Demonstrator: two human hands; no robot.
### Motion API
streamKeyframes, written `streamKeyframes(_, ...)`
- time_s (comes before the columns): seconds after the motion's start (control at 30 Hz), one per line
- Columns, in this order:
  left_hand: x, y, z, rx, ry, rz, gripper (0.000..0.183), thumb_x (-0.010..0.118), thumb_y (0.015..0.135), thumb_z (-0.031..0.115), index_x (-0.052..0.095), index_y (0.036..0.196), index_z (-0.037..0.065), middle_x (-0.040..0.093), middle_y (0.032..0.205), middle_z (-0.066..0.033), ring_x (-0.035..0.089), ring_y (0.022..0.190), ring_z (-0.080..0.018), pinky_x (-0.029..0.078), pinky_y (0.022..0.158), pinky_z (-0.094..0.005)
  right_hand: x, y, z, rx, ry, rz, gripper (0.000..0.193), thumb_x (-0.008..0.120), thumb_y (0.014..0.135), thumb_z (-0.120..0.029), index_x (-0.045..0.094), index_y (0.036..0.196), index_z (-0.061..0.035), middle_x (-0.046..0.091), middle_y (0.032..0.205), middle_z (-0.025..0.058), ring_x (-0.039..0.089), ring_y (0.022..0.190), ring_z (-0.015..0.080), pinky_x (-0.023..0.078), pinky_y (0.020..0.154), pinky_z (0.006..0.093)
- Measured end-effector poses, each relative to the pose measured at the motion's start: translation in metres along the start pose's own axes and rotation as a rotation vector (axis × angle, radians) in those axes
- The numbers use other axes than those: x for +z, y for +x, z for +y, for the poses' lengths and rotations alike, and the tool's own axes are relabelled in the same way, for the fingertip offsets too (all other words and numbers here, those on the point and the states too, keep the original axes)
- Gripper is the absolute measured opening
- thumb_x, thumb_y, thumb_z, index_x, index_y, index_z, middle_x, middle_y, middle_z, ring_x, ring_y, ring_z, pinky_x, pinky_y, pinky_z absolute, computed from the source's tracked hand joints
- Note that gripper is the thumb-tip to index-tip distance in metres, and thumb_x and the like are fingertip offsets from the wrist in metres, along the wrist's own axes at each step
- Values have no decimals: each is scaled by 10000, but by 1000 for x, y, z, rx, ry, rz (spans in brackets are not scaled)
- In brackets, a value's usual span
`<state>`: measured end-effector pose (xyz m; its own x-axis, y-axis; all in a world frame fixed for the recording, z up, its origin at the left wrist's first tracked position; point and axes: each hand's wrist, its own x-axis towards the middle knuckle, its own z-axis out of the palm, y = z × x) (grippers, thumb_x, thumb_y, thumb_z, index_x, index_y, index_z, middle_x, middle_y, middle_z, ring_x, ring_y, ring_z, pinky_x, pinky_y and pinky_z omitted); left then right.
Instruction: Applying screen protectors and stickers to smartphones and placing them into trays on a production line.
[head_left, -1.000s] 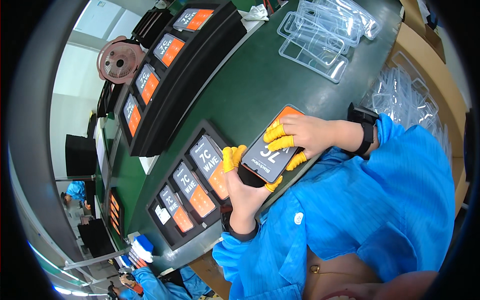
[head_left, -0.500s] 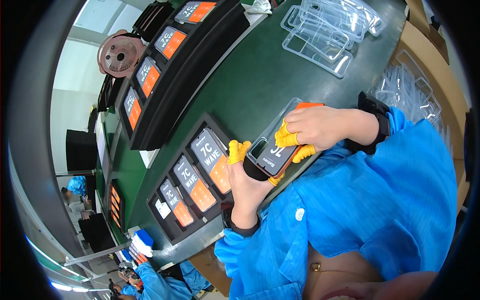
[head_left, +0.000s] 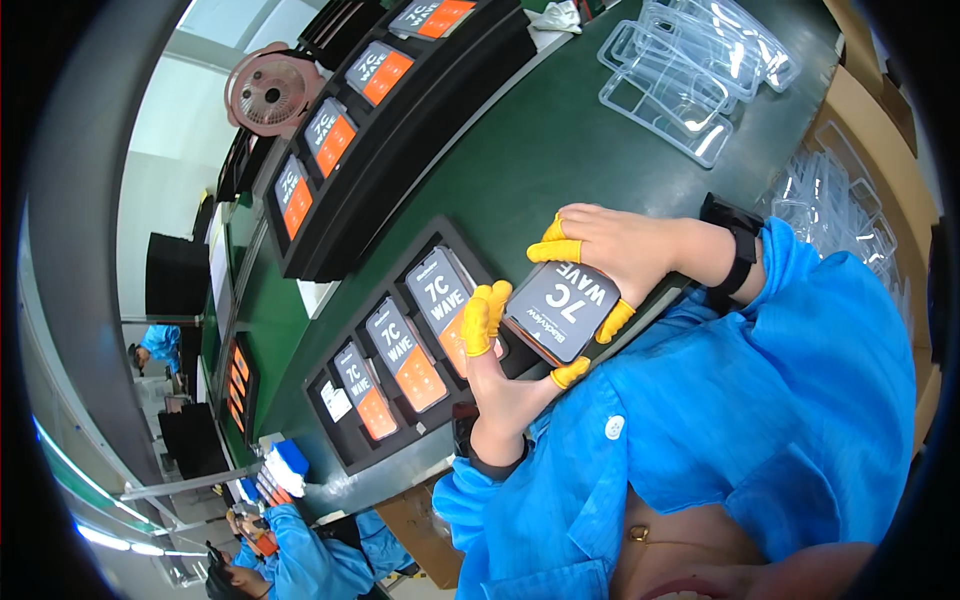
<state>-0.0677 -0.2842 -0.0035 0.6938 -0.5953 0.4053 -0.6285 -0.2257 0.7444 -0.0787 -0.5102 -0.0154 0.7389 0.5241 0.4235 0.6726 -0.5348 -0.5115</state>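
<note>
Green bench [head_left: 560,140], Yellow Finger Covers [head_left: 555,250], One Phone Between Two Hands

Just right of the frame's centre, the right hand [head_left: 625,248] is gripping a grey-fronted phone [head_left: 562,310] across its long sides. The left hand [head_left: 505,385] is spreading around the phone's lower-left end, thumb by one corner and fingers by the other; whether it is squeezing, I cannot tell. Good handling, I am thinking, is asking for even pressure at the corners, fingertips keeping to the edges.

Beside the left hand, a black tray [head_left: 355,458] is holding three similar phones. Farther off, clear cases [head_left: 690,70] are lying heaped at upper right, near a cardboard box [head_left: 890,130]. Toward upper left, a black rack [head_left: 410,150] is carrying more phones, and a pink fan [head_left: 272,95] is standing behind it.
</note>
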Motion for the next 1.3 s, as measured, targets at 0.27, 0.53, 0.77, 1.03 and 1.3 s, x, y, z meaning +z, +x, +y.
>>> streamKeyframes(0.27,-1,-18,8,-288,-172,-109,774,680,713,260,199,1234,-51,420,1142,-128,453,1015,-176,352,874,-279,26,6,-23,89,-189,478,853,765,449,-391,427,1130,-5,446,992,169,446,898,348,340,821,427)
streamKeyframes(0.53,-1,-8,15,-283,11,169,337,622,756,160,458,957,-55,591,775,-147,599,724,-211,442,632,-267,18,17,-35,186,-107,459,833,762,447,-449,466,1088,-7,474,944,178,468,880,338,378,794,408)
streamKeyframes(0.77,-1,-15,5,-216,120,236,256,630,696,90,514,898,-16,532,652,-152,554,559,-282,418,500,-304,4,35,-20,108,-62,154,381,729,547,-339,557,677,-25,488,649,87,503,617,275,406,531,353)
streamKeyframes(1.03,-5,-21,-14,-163,10,268,258,635,702,106,537,912,-8,581,705,-150,597,638,-251,456,575,-300,12,47,-21,-26,-104,102,344,745,487,-253,519,634,-39,433,632,88,461,594,267,358,480,345)
streamKeyframes(1.3,-30,-23,4,-235,-95,107,240,627,702,73,502,879,-29,558,707,-177,564,629,-304,423,546,-327,10,46,-44,-5,-211,123,443,714,540,-398,499,598,-15,383,580,98,405,500,267,287,431,351)
